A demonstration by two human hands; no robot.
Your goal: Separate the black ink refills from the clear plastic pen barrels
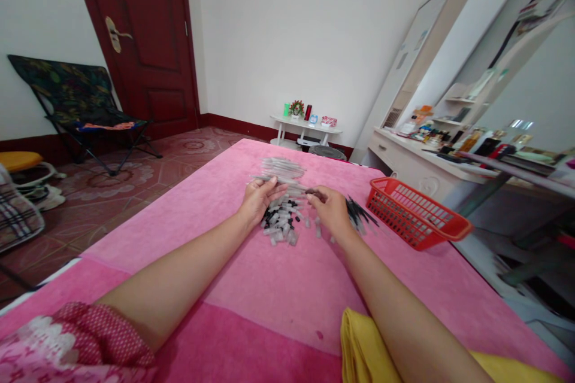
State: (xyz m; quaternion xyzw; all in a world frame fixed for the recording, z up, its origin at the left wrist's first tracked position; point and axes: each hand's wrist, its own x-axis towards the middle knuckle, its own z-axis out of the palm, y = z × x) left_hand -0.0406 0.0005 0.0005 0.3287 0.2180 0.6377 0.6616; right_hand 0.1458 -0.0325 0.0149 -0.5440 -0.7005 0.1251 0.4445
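My left hand [263, 198] is at the middle of the pink cloth, its thumb and fingers closed together at the edge of a pile of clear thin tubes [282, 166]; what they hold blends into that pile. To its right, my right hand [330, 208] pinches a small dark, slim piece [311, 191] between thumb and fingertips. Below and between the hands lies a heap of short translucent caps [283, 230] mixed with small black pieces. Several thin black sticks [362, 212] lie beside my right hand, partly hidden by it.
A red plastic basket [415, 209] stands on the right of the pink-covered table [269, 293]. Yellow cloth [366, 347] is under my right forearm. Beyond are a folding chair [85, 102], a small white stand [305, 124] and a dressing table [417, 161] holding bottles.
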